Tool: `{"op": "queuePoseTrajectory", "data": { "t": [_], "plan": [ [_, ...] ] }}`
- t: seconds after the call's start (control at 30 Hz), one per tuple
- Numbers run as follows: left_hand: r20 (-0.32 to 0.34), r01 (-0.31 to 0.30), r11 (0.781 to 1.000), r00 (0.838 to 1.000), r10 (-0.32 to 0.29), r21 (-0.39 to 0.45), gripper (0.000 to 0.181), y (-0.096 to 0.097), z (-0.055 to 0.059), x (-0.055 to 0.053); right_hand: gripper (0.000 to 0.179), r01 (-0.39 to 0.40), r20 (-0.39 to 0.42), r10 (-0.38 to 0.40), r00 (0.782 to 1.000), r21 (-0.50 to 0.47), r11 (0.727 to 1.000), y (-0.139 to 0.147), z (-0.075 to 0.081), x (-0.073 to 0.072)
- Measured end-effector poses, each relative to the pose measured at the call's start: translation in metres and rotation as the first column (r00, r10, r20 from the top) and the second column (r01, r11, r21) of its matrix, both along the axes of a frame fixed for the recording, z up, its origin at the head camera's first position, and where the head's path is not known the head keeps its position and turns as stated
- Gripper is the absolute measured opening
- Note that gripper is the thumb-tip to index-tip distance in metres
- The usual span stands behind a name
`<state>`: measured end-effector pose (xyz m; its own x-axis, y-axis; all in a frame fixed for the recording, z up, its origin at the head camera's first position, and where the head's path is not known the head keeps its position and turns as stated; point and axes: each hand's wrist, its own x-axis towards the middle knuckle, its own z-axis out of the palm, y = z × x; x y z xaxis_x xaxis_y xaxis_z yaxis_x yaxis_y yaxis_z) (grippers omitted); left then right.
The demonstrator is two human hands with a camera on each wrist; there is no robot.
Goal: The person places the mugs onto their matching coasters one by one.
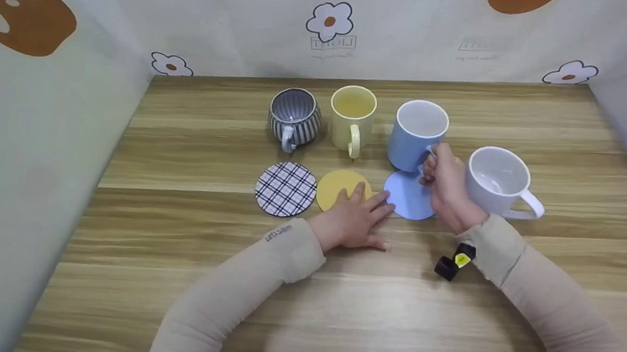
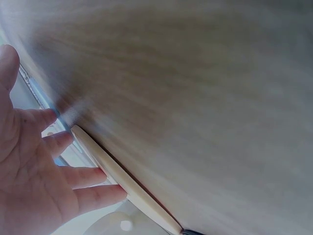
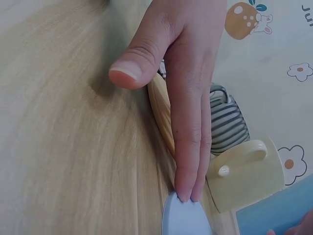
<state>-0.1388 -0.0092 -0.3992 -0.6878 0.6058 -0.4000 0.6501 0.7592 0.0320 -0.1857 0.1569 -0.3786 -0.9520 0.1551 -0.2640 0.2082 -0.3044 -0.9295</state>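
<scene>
In the head view my right hand grips the handle of a blue mug, which stands upright at the back edge of a round blue coaster. My left hand lies low with spread, straight fingers over a yellow coaster. Its fingertips touch the edge of the blue coaster. The right wrist view catches the left hand from the side, its fingers extended onto the blue coaster. Right-hand fingers show beside the blue mug in the corner.
A white mug stands right of my right hand, its handle pointing right. Behind the coasters are a yellow mug and a grey striped mug. A plaid coaster lies left of the yellow one. A patterned curtain borders the wooden table.
</scene>
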Motion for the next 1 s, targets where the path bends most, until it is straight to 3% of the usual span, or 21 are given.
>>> {"op": "queuePoseTrajectory", "data": {
  "t": [1.0],
  "plan": [
    [0.009, 0.002, 1.000, 1.000, -0.002, 0.000, 0.081, 0.000, -0.001, -0.001, 0.046, -0.059, -0.016, 0.060, 0.998, 0.014, 0.998, 0.008, -0.004, 0.013]
  ]
}}
